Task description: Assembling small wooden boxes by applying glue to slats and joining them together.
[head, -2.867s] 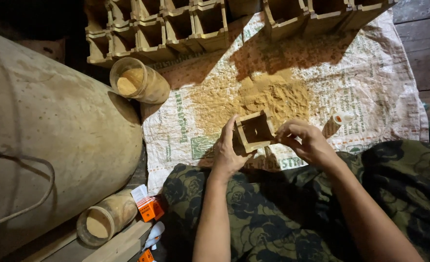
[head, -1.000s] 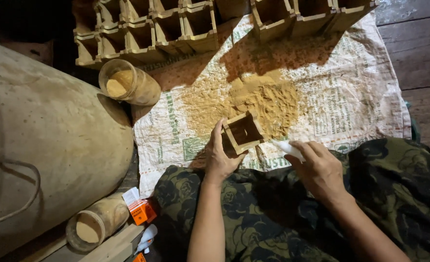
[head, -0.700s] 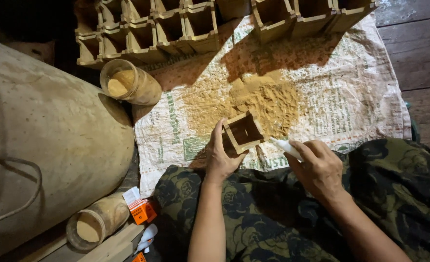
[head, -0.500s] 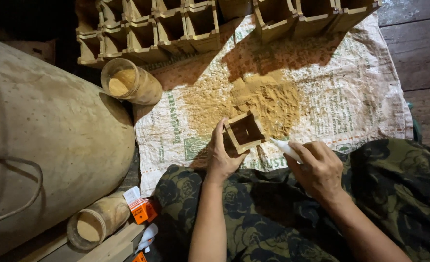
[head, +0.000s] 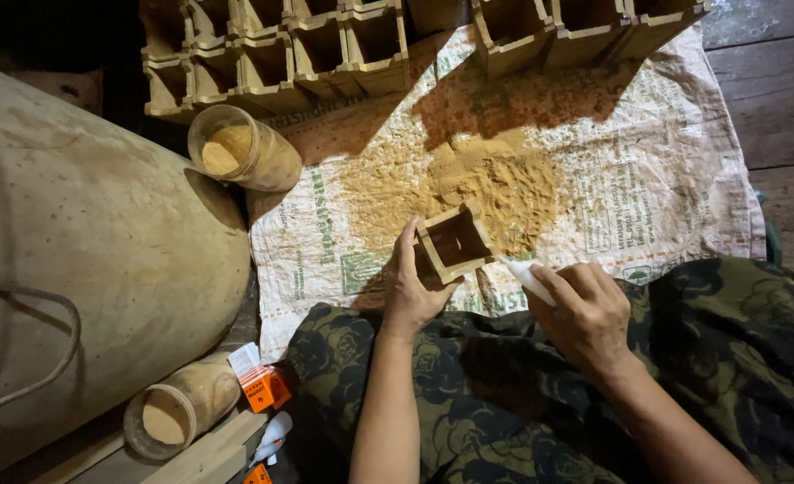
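Small square box (head: 455, 242): raw matt wood. White woven plastic sack (head: 648, 170): coarse, dusted with powdery tan sawdust (head: 486, 184).

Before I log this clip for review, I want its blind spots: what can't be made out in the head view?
- White tube: only its tip shows; the right hand covers the rest.
- Small wooden box: inside in shadow, contents unclear; the left hand hides its near side.
- Rows of wooden boxes: cut off by the top edge.
- Orange packet: too small to identify.
- Large round vessel: cut off by the left edge.
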